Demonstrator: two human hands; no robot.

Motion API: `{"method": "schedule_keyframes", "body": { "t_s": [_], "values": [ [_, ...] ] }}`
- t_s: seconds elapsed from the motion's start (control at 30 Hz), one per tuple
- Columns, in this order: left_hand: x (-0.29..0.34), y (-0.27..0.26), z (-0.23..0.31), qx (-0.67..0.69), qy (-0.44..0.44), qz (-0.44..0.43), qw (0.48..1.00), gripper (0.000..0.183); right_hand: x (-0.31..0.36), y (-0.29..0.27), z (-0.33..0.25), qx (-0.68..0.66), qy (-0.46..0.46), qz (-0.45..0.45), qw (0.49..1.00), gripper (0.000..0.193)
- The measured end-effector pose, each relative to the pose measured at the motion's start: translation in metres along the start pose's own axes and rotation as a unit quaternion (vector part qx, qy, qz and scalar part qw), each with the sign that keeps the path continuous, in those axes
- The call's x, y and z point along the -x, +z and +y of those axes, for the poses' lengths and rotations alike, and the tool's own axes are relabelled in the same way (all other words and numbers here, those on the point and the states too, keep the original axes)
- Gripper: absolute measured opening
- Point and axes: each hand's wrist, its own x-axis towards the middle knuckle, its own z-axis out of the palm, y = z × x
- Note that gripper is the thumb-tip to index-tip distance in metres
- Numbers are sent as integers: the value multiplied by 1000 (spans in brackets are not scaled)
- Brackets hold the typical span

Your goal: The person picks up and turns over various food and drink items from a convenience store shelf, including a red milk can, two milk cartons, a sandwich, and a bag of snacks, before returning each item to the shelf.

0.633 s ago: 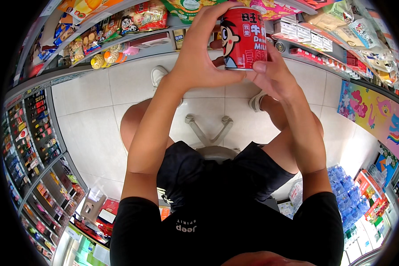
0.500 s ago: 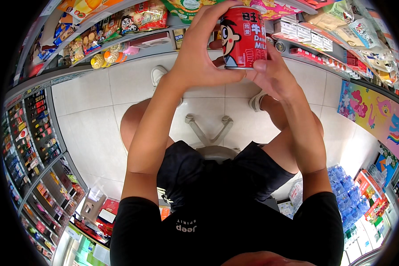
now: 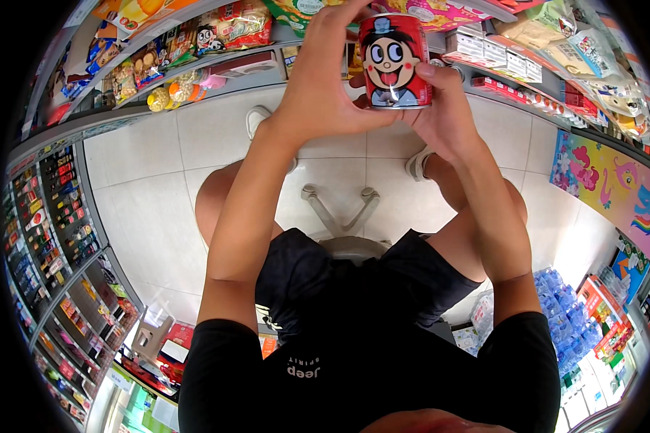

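A red drink can (image 3: 395, 65) is held upright at the top of the view, its printed cartoon face turned toward me. My left hand (image 3: 323, 90) curves around the can's left side. Its thumb reaches along under the bottom edge, and some of its fingers go out of sight behind the can. My right hand (image 3: 446, 108) grips the lower right side, the thumb pressed on the wall near the cartoon's cheek. The other right fingers are mostly hidden beneath and behind the can.
Shelves of bagged snacks (image 3: 235, 29) run beyond my hands, with white boxes (image 3: 491, 54) to the right. A drink rack (image 3: 58, 209) stands at left, and packs of bottled water (image 3: 567, 317) sit at lower right. A stool or chair base (image 3: 343, 209) shows between my legs on the tiled floor (image 3: 144, 173).
The can has turned between my hands: the cartoon face has come from its left side round to the front, and the lettering has gone from sight. My right thumb sits higher.
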Motion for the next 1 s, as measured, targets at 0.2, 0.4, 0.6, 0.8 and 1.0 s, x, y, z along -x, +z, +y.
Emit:
{"method": "schedule_keyframes", "body": {
  "t_s": [0.2, 0.4, 0.6, 0.8, 1.0],
  "values": [
    [12, 9, -12, 72, -5, 15, 997, 113, 6, -4, -5, 3, 7, -50, 999, 66],
    [-1, -6, 1, 16, 1, -25, 1000, 107, 9, 5, -1, 155, -22, 14, 988, 54],
    [1, -6, 4, 23, -26, -40, 999, 109, 6, 9, 0, 110, 13, 53, 992, 57],
    [9, 12, -4, 188, -62, -1, 980, 117, 9, -3, 5, 6, -2, -5, 1000, 57],
    [13, 8, 0, 153, -83, -4, 985, 116, 7, -8, 8, 30, -18, -42, 999, 62]
  ]
}}
